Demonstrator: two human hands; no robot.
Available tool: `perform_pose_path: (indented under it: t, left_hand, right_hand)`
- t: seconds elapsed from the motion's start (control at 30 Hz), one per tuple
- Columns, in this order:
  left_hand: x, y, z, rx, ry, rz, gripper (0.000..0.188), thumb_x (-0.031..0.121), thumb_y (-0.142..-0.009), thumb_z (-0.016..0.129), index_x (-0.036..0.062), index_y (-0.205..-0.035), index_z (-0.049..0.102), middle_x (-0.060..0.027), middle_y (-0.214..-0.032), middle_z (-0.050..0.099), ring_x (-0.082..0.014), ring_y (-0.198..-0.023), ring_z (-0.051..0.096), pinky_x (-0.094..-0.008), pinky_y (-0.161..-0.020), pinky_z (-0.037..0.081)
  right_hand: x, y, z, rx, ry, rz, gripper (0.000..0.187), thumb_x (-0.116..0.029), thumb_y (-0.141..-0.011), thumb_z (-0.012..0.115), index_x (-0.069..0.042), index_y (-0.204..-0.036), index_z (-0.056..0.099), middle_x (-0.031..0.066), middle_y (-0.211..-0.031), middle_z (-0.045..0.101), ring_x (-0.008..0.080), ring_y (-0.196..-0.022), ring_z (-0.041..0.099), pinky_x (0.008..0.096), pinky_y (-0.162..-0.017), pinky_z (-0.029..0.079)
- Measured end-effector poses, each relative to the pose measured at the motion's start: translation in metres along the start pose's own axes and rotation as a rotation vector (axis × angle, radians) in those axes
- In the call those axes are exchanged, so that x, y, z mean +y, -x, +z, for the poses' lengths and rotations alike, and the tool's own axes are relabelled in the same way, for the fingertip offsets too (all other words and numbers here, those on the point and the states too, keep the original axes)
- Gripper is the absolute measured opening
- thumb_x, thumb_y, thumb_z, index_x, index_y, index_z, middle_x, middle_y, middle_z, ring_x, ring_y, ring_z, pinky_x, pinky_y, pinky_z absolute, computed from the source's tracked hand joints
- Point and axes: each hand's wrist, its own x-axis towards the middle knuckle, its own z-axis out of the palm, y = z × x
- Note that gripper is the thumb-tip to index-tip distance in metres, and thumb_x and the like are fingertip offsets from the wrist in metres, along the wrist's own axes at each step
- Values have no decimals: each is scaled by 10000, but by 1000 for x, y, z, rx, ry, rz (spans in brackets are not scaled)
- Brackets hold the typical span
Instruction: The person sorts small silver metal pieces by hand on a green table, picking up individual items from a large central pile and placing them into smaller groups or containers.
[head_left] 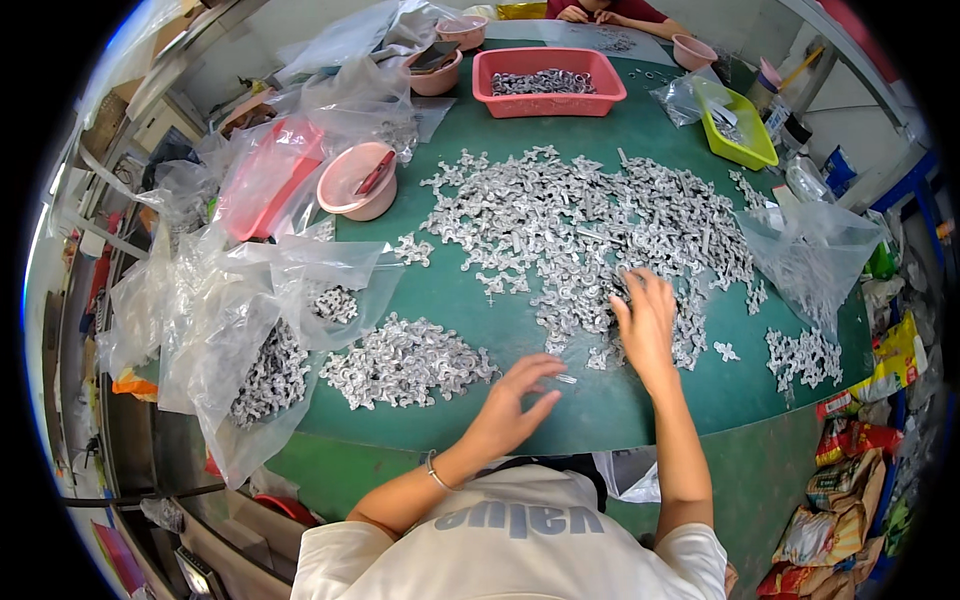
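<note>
Metal parts [590, 210] sprawl across the frame's centre, pointing every which way. Near the lower centre, just beside the left hand [515, 405], one small strip [566, 379] lies with its long axis nearly level, left to right; that hand is loosely spread. The right hand [647, 325] bends over the metal parts; whether it grips anything, I cannot tell.

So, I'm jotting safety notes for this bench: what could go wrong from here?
The right hand is at the central heap, so a sweep might scatter pieces into the left pile and mix them. The small right-hand pile lies close to the near edge of the green table, so a bump could tip pieces onto the floor.
</note>
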Motion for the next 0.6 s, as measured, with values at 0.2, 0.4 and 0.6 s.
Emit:
perform_pose_path:
  t: [0.2,0.4,0.6]
  left_hand:
    - [6,-3,4,-125,-98,-6,316,17,-826,569,48,-1139,544,-112,-1191,508,-214,-1066,518,-297,-838,467]
    - [-3,-2,-1,-109,-58,-60,298,16,-831,569,33,-1128,554,-100,-1167,532,-198,-1043,536,-298,-842,468]
    - [-5,-8,2,-134,-39,-72,288,13,-830,570,20,-1118,558,-98,-1138,549,-191,-1023,548,-292,-837,470]
  right_hand:
    - [-2,-15,12,-128,167,-14,106,-134,-720,671,-42,-772,661,77,-912,582,242,-914,479,373,-768,337]
    - [17,8,6,87,-281,143,69,-56,-731,648,0,-755,616,113,-832,578,279,-821,525,362,-743,396]
    - [22,25,-4,150,-444,278,81,-38,-843,542,15,-903,541,117,-859,585,190,-743,544,286,-656,434]
